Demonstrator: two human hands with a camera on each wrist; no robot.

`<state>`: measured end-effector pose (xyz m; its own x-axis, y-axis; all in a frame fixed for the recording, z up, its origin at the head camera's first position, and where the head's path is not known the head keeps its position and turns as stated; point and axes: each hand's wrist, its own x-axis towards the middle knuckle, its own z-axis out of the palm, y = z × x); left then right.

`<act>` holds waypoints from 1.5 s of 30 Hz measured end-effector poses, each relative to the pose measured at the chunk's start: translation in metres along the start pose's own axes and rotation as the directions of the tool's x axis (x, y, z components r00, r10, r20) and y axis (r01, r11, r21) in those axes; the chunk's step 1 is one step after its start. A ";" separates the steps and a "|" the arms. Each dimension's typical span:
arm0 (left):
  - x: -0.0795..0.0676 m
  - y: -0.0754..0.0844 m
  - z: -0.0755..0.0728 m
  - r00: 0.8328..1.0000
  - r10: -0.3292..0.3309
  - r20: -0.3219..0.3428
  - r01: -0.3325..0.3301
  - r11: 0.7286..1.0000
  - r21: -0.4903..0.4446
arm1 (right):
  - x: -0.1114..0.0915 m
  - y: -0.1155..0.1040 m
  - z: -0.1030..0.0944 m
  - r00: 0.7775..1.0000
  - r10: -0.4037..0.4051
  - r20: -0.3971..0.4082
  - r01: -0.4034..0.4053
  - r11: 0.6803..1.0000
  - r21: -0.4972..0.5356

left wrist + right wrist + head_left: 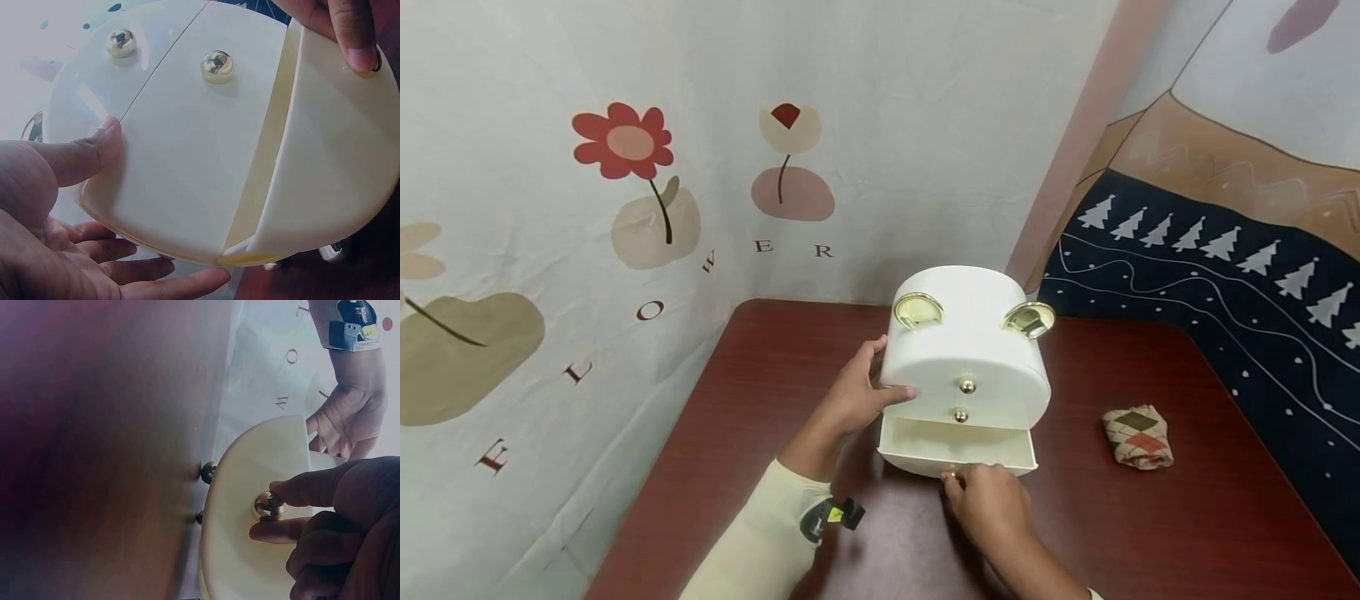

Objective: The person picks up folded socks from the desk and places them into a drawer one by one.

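A white rounded storage box (962, 333) with gold-rimmed ears and gold knobs stands on the table. Its bottom drawer (895, 458) is pulled partway out, and the part of its inside that shows holds nothing. My left hand (854, 392) braces the box's left side, the thumb on the front face and the fairly straight fingers along the side, as the left wrist view shows. With thumb and index finger, my right hand (996, 504) pinches the gold knob (267, 505) on the drawer front. Two upper knobs (217, 67) are untouched.
A folded argyle-patterned cloth (1138, 437) lies to the right of the box on the dark red table (760, 375). Behind the table hangs a pale curtain (895, 125) with flower prints, and a dark tree-patterned cloth (1225, 300) hangs at the right.
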<state>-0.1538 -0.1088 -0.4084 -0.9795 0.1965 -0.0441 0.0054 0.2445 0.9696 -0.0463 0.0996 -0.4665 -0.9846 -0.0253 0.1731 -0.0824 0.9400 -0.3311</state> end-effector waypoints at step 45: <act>-0.002 0.001 0.003 0.999 -0.038 -0.030 0.038 0.999 0.008 | -0.030 0.000 -0.005 0.999 -0.033 0.000 0.033 0.999 -0.024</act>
<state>-0.1509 -0.1066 -0.4084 -0.9847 0.1581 -0.0732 -0.0302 0.2593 0.9653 -0.0163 0.1018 -0.4672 -0.9813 -0.0567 0.1842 -0.1115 0.9464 -0.3030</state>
